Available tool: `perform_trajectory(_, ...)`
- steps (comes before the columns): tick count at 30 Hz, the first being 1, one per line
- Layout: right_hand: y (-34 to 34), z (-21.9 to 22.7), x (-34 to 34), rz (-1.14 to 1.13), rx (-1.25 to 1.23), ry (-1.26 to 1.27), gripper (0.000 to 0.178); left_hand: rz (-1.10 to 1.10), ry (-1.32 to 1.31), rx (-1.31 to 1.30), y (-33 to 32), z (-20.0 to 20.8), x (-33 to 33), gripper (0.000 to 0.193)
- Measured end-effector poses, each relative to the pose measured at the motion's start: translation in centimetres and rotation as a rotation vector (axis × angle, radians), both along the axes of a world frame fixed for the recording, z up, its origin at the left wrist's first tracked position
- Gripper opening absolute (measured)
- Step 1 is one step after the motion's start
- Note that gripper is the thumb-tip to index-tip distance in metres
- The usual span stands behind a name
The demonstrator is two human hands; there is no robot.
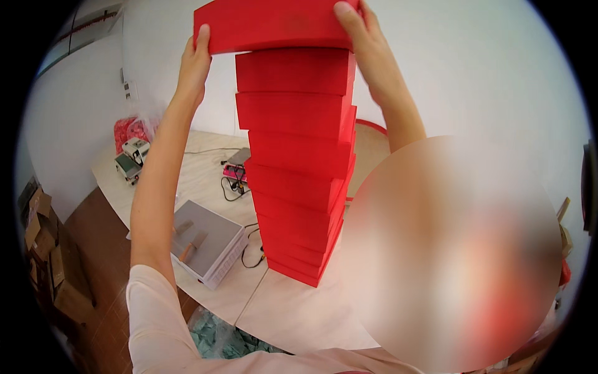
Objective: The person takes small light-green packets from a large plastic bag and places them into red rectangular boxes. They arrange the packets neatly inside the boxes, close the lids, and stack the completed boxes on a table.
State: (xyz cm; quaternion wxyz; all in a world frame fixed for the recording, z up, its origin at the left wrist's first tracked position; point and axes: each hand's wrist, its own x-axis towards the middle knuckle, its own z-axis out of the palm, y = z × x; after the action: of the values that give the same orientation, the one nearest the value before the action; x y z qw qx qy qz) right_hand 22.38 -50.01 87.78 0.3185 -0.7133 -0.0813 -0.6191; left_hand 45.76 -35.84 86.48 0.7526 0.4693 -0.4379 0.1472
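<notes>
A red box point(274, 26) is held high between my two hands, over a tall stack of similar red boxes point(293, 149) standing on the table. Its lower edge meets the top of the stack in the picture; I cannot tell whether it rests there or hovers. My left hand point(195, 65) grips the box's left end with the thumb on the near face. At the other end, my right hand point(367, 47) clasps it with the thumb in front. The fingers behind the box are mostly hidden. Several boxes in the stack sit slightly out of line.
On the pale table point(305, 311) are a grey-topped white bin point(212, 240) with scraper-like tools, cables point(233, 187) and a small machine point(134, 153). Cardboard boxes point(71, 280) stand at the left. A large blurred patch point(455, 255) hides the right side.
</notes>
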Motion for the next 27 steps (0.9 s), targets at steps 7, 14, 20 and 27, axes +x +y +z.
perform_trajectory(7, -7.6, 1.9, 3.0, 0.17, -0.039, 0.168, 0.079, 0.097, -0.066, 0.133, -4.9, 0.4, 2.0, 0.069)
perform_trajectory(14, -10.2, 1.1, 6.1, 0.115, 0.135, 0.262, 0.102, -0.014, -0.048, 0.287, -7.3, 0.2, 6.4, 0.072)
perform_trajectory(20, -9.9, -6.0, 3.1, 0.008, 0.11, 0.202, 0.084, -0.293, 0.118, 0.401, -6.7, -6.3, 8.2, 0.079)
perform_trajectory(27, -12.1, -22.8, 5.2, 0.411, 0.596, 0.192, 0.075, -0.611, 0.571, 0.513, -9.2, -20.6, 9.2, 0.091)
